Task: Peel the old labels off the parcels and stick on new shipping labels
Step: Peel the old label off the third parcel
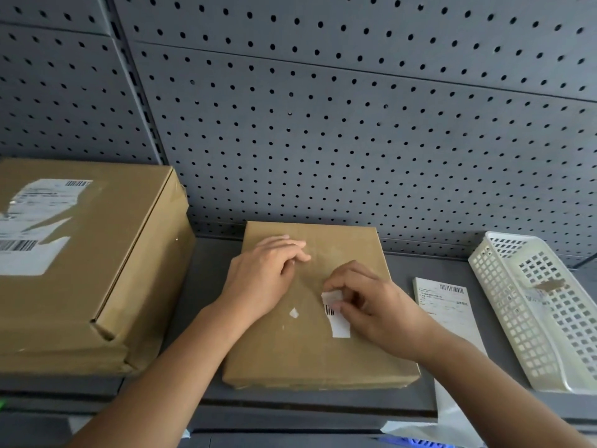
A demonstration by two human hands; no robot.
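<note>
Pinching the far end of an old label strip between thumb and curled fingers of the right hand, and pressing down with the left hand, fingers straight and flat, on the far left part of a brown parcel at the middle of the shelf. Stuck lengthwise, front to back, near the parcel's right edge, directly under the right hand and apart from the left; likely to be drawn toward the near edge. Showing one small white scrap on the cardboard between the hands. Waiting just right of the parcel, a new shipping label; beyond it, at the shelf's right end, a white basket holding torn label pieces. Sitting at the left end, a larger box with a half-torn label.
</note>
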